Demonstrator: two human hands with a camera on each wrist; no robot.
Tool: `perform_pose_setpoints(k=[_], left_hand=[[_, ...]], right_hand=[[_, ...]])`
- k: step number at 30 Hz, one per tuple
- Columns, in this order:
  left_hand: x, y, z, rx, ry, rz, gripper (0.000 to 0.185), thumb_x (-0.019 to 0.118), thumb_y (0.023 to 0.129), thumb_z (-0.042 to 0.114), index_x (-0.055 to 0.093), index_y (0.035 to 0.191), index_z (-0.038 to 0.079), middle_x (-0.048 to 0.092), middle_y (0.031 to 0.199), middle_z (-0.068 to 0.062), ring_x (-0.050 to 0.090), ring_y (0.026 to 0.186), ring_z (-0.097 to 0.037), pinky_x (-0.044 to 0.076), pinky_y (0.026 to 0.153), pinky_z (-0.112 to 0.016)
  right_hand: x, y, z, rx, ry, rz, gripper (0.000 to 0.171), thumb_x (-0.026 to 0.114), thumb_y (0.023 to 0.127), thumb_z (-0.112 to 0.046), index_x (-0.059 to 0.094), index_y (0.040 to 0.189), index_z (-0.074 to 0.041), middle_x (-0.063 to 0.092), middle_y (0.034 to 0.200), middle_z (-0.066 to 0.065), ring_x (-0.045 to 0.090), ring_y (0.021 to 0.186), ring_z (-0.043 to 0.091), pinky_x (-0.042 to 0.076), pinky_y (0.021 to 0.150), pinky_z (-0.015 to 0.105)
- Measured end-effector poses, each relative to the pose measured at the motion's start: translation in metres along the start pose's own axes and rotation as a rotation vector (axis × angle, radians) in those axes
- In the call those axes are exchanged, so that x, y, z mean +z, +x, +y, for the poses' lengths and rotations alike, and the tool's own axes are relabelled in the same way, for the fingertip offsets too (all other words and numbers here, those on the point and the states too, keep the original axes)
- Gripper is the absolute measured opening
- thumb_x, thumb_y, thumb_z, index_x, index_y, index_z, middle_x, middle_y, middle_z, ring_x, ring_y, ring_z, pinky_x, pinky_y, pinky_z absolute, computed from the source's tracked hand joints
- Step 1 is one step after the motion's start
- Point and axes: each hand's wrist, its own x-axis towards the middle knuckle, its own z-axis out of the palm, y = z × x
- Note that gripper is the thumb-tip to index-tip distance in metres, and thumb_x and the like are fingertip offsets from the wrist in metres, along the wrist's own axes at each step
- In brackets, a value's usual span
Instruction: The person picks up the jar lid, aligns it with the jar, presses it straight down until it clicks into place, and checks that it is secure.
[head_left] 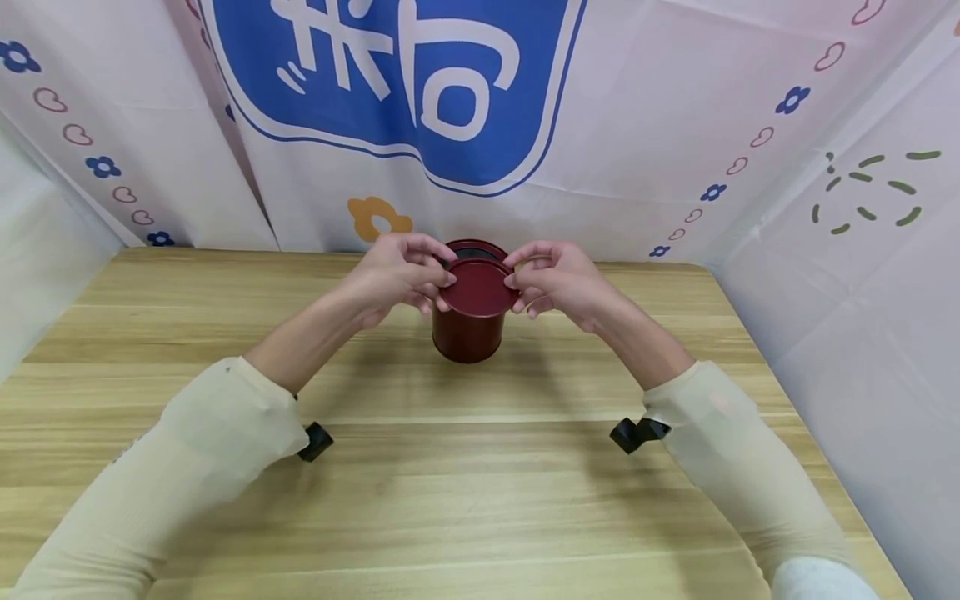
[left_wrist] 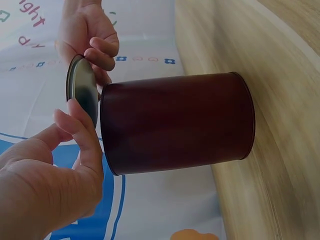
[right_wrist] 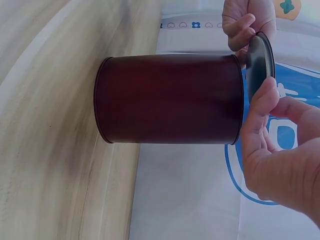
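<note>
A dark red round tin (head_left: 467, 337) stands upright on the wooden table near its back edge. Over its mouth, a matching red lid (head_left: 480, 287) is held tilted, with the tin's dark opening showing behind it in the head view. My left hand (head_left: 401, 275) pinches the lid's left edge between thumb and fingers. At the opposite edge, my right hand (head_left: 558, 283) pinches it the same way. In the left wrist view the lid's grey metal underside (left_wrist: 86, 92) faces the tin's rim, and fingers of both hands are right at that rim.
Behind the tabletop (head_left: 465, 492) hangs a white printed cloth (head_left: 600, 167) with a blue sign. Another white cloth (head_left: 847, 275) borders the right side. Small black camera mounts (head_left: 317, 442) stick out from the sleeves at both wrists.
</note>
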Motion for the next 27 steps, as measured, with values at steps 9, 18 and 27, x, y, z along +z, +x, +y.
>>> perform_pose_setpoints(k=[9, 18, 27], left_hand=[[-0.003, 0.002, 0.002, 0.014, 0.005, 0.012, 0.030, 0.063, 0.097, -0.008, 0.056, 0.126, -0.008, 0.068, 0.082, -0.007, 0.069, 0.059, -0.014, 0.057, 0.052, -0.021], [-0.004, 0.005, 0.001, 0.030, 0.005, 0.047, 0.027, 0.063, 0.096, -0.009, 0.059, 0.123, -0.009, 0.067, 0.083, -0.010, 0.068, 0.057, -0.015, 0.056, 0.050, -0.021], [-0.006, 0.008, 0.000, 0.027, 0.019, 0.066, 0.028, 0.064, 0.095, -0.009, 0.061, 0.123, -0.010, 0.068, 0.084, -0.010, 0.068, 0.057, -0.015, 0.057, 0.052, -0.021]], right_hand=[[0.003, 0.006, -0.004, -0.022, -0.039, 0.029, 0.021, 0.058, 0.099, 0.002, 0.061, 0.120, 0.005, 0.068, 0.086, 0.009, 0.067, 0.058, 0.016, 0.055, 0.051, 0.020], [0.003, 0.011, -0.006, -0.038, -0.077, 0.057, 0.021, 0.062, 0.098, 0.002, 0.063, 0.118, 0.007, 0.068, 0.090, 0.011, 0.067, 0.058, 0.015, 0.055, 0.051, 0.020], [0.004, 0.013, -0.008, -0.045, -0.091, 0.079, 0.020, 0.063, 0.098, 0.002, 0.066, 0.116, 0.008, 0.070, 0.091, 0.013, 0.068, 0.057, 0.016, 0.053, 0.050, 0.020]])
